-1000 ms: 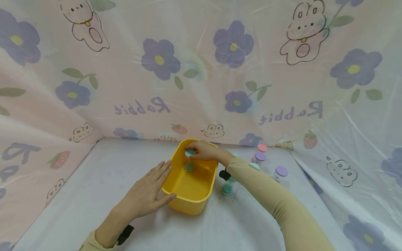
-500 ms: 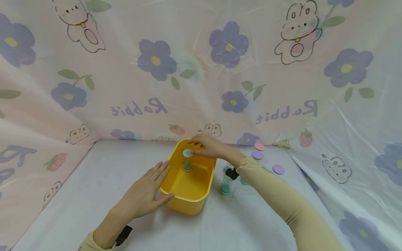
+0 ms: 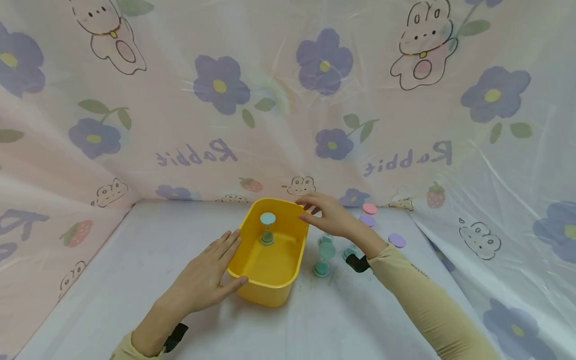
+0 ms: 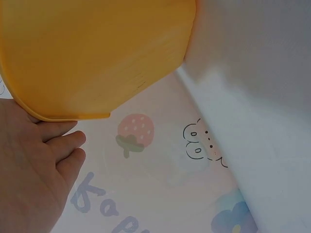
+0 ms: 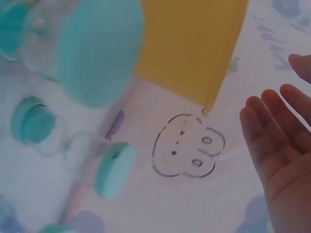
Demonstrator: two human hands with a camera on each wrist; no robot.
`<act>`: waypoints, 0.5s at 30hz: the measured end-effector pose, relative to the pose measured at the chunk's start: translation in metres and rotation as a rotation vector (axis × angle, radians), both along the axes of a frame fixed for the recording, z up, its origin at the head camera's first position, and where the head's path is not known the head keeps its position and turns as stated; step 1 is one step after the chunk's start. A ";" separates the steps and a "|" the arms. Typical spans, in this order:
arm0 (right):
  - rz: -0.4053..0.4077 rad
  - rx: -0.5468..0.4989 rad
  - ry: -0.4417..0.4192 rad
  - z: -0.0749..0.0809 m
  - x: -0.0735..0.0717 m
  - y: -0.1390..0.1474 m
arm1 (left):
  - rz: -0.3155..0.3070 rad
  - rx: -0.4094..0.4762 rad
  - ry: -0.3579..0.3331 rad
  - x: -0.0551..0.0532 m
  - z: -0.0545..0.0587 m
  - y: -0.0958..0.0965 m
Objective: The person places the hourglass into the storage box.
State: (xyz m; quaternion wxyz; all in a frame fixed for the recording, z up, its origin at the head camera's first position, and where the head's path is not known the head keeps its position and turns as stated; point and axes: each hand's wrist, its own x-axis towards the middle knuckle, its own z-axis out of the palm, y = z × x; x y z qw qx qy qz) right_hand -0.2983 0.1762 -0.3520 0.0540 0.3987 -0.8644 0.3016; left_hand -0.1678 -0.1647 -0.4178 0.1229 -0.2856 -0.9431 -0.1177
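Head view: A person's right hand (image 3: 330,215) pulls clear of the yellow tub (image 3: 261,295), where a second ago its fingers held a blue-topped hourglass (image 3: 267,220). The hourglass now stands upright and unheld in the far left part of the tub, so the placing of this one looks finished. The right hand's thumb and fingers are parted wide, with nothing between them, at the far right corner; the right wrist view shows the fingertips apart from the tub. The left hand (image 3: 202,275), fingers straight and gripping nothing, has stayed against the tub's left side, apparently steadying it. Outside the tub, to its right, teal hourglasses (image 3: 321,269) stand on the white table (image 3: 180,230), with purple caps (image 3: 397,240) and a pink cap (image 3: 370,208) beyond.
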 end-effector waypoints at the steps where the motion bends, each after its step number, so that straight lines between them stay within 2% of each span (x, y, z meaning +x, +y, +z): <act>1: -0.009 -0.023 -0.005 -0.002 0.003 0.005 | 0.001 -0.001 0.000 0.000 0.000 0.000; 8: -0.091 -0.163 -0.019 -0.026 0.022 0.032 | 0.004 -0.007 0.001 -0.001 0.000 0.000; 15: -0.176 -0.209 -0.022 -0.052 0.038 0.052 | -0.002 -0.006 0.007 0.000 0.000 0.001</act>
